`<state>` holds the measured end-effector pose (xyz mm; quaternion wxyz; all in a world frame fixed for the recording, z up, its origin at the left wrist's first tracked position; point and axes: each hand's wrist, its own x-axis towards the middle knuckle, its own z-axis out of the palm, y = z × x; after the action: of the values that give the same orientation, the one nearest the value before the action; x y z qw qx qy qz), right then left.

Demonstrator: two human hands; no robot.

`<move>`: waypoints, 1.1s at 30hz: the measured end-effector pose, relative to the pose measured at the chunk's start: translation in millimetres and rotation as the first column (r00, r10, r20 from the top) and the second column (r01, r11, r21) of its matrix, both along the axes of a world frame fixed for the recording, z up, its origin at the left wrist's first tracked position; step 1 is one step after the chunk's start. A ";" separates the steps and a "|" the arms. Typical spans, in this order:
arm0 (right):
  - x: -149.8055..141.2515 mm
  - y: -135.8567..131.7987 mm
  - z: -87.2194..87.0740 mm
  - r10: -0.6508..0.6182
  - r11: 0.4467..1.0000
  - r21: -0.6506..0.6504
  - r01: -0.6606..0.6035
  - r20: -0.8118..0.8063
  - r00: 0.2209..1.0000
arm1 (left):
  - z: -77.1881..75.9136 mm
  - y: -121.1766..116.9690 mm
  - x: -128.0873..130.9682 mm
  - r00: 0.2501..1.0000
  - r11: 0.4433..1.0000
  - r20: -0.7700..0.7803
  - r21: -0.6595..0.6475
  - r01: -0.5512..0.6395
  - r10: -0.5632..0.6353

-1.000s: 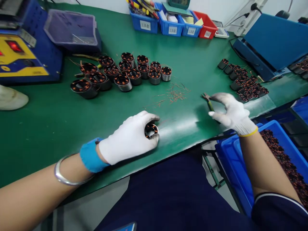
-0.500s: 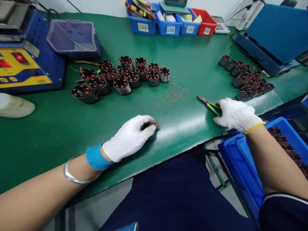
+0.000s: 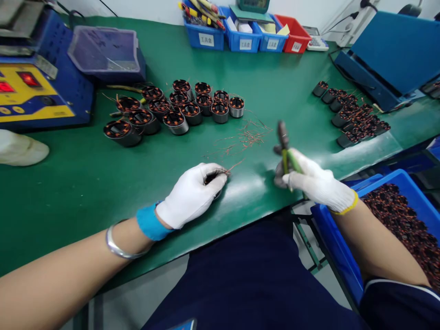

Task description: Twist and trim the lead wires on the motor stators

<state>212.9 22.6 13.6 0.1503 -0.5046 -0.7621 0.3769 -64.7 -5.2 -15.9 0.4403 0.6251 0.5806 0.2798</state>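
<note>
My gloved left hand (image 3: 194,195) is closed around a dark motor stator (image 3: 210,178) near the table's front edge, covering most of it. Thin copper wire (image 3: 235,166) sticks out past its fingertips to the right. My right hand (image 3: 309,178), also gloved, grips green-handled cutting pliers (image 3: 284,149), jaws pointing up and away; they are raised off the table and slightly blurred. Loose copper wire clippings (image 3: 252,135) lie on the table between and beyond my hands.
Several wound stators (image 3: 178,114) stand in a group at the left back, and more stators (image 3: 357,114) at the right. A blue bin (image 3: 374,183) of copper-wound parts sits below the edge at right. Tool boxes (image 3: 206,39) line the wall. A blue-yellow machine (image 3: 34,91) stands left.
My right hand has lifted the pliers off the table and moved left toward my left hand, turning their jaws upward. My left hand keeps its hold on the stator, almost unmoved.
</note>
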 end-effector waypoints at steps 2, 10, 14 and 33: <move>-18.9 -13.1 7.6 0.097 0.913 -0.363 -0.186 -0.252 0.963 | 0.6 0.0 0.1 1.000 1.000 -0.007 -0.001 0.011 -0.011; -29.1 -17.9 7.8 0.113 0.765 -0.595 -0.248 -0.255 0.960 | 2.4 0.4 0.9 0.999 0.997 -0.022 0.054 0.051 -0.049; -27.7 -15.9 11.9 0.167 0.798 -0.563 -0.216 -0.139 0.976 | -1.4 1.5 0.8 0.998 0.995 -0.023 0.085 0.052 -0.051; -44.9 -12.6 22.6 0.253 0.964 -0.184 -0.190 0.432 0.866 | 7.2 -0.9 2.2 0.953 0.975 -0.300 0.219 0.028 0.040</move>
<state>168.0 10.0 36.2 -0.1097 -0.4965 -0.8015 0.3147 -62.5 -6.1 -8.7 0.2734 0.7037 0.6083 0.2450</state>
